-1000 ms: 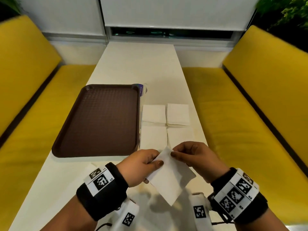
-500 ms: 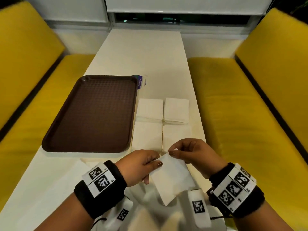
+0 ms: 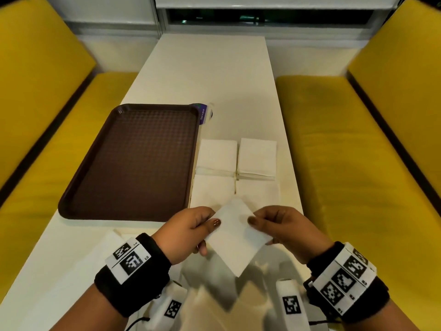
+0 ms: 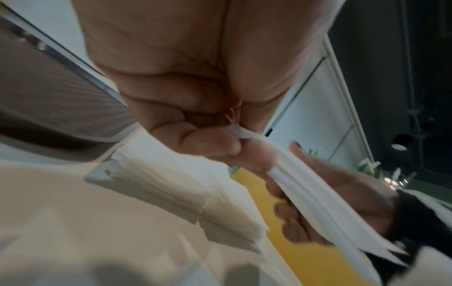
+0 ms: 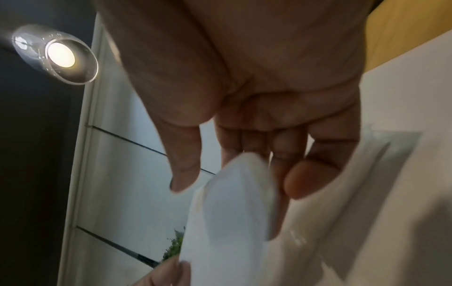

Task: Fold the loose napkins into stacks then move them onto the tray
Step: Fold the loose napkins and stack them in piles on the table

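The tray (image 3: pixel 133 161) lies left of four napkin stacks (image 3: pixel 235 173) on the table (image 3: pixel 210 75).

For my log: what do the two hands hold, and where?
One napkin, pinched by the left hand at its left edge and the right hand at its right edge.

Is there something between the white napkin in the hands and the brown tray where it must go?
Nothing visible blocks it. The folded white napkin, pinched by the left hand and right hand, is in the air; the brown plastic tray lies ahead to the left, and the four white napkin stacks lie right of it.
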The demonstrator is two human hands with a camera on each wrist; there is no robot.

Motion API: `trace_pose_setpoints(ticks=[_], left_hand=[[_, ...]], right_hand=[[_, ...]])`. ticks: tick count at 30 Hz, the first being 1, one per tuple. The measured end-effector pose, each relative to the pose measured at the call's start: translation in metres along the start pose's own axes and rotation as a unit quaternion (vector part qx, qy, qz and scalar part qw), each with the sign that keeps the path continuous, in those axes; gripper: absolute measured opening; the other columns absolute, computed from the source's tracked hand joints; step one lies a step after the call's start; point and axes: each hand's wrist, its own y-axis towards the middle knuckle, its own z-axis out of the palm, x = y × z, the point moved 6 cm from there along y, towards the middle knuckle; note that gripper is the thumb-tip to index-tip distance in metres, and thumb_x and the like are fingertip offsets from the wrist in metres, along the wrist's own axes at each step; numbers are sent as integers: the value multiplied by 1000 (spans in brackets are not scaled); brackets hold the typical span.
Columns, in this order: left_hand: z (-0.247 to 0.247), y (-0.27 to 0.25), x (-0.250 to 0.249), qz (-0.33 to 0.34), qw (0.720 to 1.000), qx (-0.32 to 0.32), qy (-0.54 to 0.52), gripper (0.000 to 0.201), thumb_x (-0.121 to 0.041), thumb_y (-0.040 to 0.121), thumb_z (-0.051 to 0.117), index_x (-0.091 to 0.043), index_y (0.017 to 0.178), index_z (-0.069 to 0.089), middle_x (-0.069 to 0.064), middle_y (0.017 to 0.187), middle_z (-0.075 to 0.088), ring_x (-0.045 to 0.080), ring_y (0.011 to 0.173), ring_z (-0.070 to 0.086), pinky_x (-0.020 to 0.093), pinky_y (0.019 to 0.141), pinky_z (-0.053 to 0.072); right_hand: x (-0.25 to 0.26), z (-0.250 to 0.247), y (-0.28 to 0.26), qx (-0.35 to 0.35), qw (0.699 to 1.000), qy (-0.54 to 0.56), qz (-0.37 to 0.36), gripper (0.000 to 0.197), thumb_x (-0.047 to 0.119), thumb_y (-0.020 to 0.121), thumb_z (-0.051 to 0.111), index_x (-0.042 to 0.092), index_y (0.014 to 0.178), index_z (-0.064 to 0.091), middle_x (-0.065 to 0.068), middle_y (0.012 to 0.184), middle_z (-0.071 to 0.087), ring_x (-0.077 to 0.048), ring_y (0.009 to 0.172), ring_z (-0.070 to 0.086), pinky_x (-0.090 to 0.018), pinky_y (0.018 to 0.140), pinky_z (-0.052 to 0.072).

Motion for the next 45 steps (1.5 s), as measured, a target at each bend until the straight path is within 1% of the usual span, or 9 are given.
trace_pose_setpoints(ticks=[3, 7, 12, 16, 22, 25, 32, 40, 45], left_hand=[[-6, 2, 8, -3, 999, -19, -31, 26, -25, 101, 49, -3, 96, 62, 23, 94, 63, 19, 54, 62, 27, 52, 45], [-5, 4, 13, -12, 998, -23, -56, 29, -26, 101, 50, 0, 95, 60, 23, 90, 61, 22, 55, 64, 27, 51, 44], [-9, 10, 5, -23, 988, -104, -111, 34, -21, 100, 50, -14, 69, 42, -12, 56, 38, 22, 50, 63, 20, 42, 35], [-4, 21, -3, -16, 983, -118, -140, 33, -23, 100, 50, -12, 71, 40, -10, 60, 34, 19, 50, 64, 21, 43, 33], [-9, 33, -5, -19, 981, -169, -90, 7, -19, 96, 59, -13, 96, 63, -2, 83, 66, 10, 55, 63, 18, 49, 43], [-19, 31, -1, -20, 979, -199, -29, 4, -23, 93, 63, -21, 96, 64, -6, 87, 66, 9, 63, 63, 19, 54, 45], [-20, 20, 9, -38, 980, -191, -40, 4, -24, 93, 61, -22, 95, 64, 2, 91, 67, 7, 62, 62, 24, 54, 52], [-26, 12, 7, -33, 979, -193, -53, 6, -23, 94, 60, -20, 94, 65, 3, 91, 68, 2, 58, 61, 25, 55, 52], [-35, -9, 2, -21, 976, -209, -51, 8, -25, 94, 61, -19, 93, 66, 5, 90, 69, 0, 57, 59, 18, 52, 48]], right_hand=[[-11, -1, 2, -10, 1000, -8, 4, 21, 24, 87, 70, 3, 84, 73, -22, 84, 72, -22, 72, 64, -29, 64, 43], [-13, -2, 5, -57, 998, 42, -4, 17, 18, 90, 67, 6, 80, 74, -20, 78, 72, -24, 68, 64, -29, 62, 43], [-12, 0, 7, -62, 994, 93, 7, 15, 16, 88, 69, 9, 74, 65, -11, 68, 67, -23, 65, 67, -26, 60, 45], [-9, -4, 8, -80, 992, 96, -4, 15, 9, 89, 66, 8, 75, 62, -8, 62, 63, -22, 60, 64, -25, 58, 45], [0, -47, 17, -172, 984, 16, -40, 15, 12, 91, 66, 10, 76, 63, 5, 57, 60, -12, 52, 60, -24, 52, 41], [-1, -66, 23, -188, 980, -58, -32, 15, 15, 90, 68, 11, 76, 65, 1, 60, 62, -12, 51, 58, -21, 50, 40], [-12, -72, 35, -144, 976, -160, 28, 17, 21, 91, 68, 10, 77, 65, 3, 54, 60, -6, 46, 52, -11, 43, 38], [-19, -76, 37, -210, 961, -171, 54, 24, 21, 88, 72, 7, 97, 55, -12, 72, 67, -18, 55, 55, -27, 53, 46], [-6, -78, 14, -255, 944, -205, 36, 27, 28, 88, 71, 8, 93, 53, -8, 70, 59, -20, 59, 53, -30, 55, 44]])
